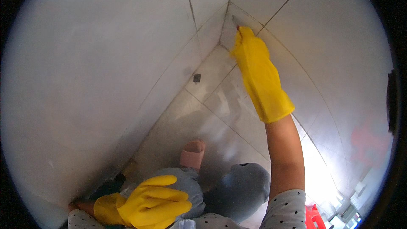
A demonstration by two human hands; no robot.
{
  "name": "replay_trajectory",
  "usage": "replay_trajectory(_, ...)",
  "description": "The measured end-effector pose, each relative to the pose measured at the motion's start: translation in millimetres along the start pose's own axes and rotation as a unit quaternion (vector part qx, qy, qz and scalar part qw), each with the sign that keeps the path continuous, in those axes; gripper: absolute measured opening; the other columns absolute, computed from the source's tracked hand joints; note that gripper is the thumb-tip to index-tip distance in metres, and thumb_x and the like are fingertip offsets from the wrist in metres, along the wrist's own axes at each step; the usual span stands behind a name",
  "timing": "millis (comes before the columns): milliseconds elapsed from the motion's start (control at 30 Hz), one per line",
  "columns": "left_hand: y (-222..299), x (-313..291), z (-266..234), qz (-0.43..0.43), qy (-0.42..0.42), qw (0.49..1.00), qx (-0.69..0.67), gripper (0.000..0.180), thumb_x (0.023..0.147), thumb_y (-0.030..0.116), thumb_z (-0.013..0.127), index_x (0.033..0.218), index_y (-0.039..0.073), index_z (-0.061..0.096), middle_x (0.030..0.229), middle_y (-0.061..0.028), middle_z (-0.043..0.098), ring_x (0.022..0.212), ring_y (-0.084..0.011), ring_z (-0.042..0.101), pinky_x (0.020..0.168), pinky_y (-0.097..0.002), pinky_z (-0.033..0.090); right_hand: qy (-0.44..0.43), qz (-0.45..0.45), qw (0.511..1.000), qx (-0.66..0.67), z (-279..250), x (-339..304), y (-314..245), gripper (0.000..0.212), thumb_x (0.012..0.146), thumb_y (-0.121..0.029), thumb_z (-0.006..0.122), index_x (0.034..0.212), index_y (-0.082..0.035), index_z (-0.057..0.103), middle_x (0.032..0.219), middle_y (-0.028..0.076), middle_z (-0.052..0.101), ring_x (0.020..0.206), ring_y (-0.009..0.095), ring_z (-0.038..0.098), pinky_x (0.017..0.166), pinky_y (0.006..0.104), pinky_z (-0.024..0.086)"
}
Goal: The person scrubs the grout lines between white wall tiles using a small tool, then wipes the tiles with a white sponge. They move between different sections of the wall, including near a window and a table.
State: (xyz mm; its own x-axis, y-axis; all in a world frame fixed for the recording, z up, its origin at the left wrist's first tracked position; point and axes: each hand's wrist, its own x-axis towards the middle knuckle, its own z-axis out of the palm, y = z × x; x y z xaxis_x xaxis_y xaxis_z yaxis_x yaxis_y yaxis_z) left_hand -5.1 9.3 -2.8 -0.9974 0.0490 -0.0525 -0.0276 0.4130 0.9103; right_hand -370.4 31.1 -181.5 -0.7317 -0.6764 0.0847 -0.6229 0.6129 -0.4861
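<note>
The yellow-rubber-gloved left hand (148, 205) is held over a grey-clothed knee (193, 186), its grip loosely parted. Beyond a pink slipper (191, 157), a small grey-tipped tool (235, 20) is clamped in the grip of the yellow-rubber-gloved right hand (251, 48), at the pale tiled wall (313, 29) near the corner (224, 24).

A small dark square (197, 78) lies on the floor (182, 121), a red plastic object (312, 214) lower right.
</note>
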Motion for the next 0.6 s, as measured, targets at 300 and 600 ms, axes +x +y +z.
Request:
replay_trajectory(300,4.8,-4.4,-0.6,0.037,-0.015,0.999,0.024,0.029,0.082,0.017,0.067,0.107,0.004,0.070,0.105,-0.0123,0.070,0.095,-0.0270,0.066,0.097,-0.0534,0.044,-0.116,0.111,0.987,0.019,16.4,11.6,-12.9,0.044,0.095,-0.032,0.049,0.135,-0.012,0.049,0.111,0.023,0.066,0.094,0.043,0.065,0.082,0.0517,0.050)
replay_trajectory(600,9.9,5.4,-3.2,0.004,-0.032,0.999,0.035,0.030,0.081,0.018,0.068,0.107,0.004,0.071,0.105,-0.0126,0.070,0.095,-0.0281,0.065,0.097,-0.0534,0.045,-0.088,0.119,0.987,0.067,22.1,9.0,-17.7,0.046,0.097,-0.035,0.047,0.137,-0.011,0.045,0.114,0.022,0.066,0.104,0.043,0.062,0.087,0.0475,0.050)
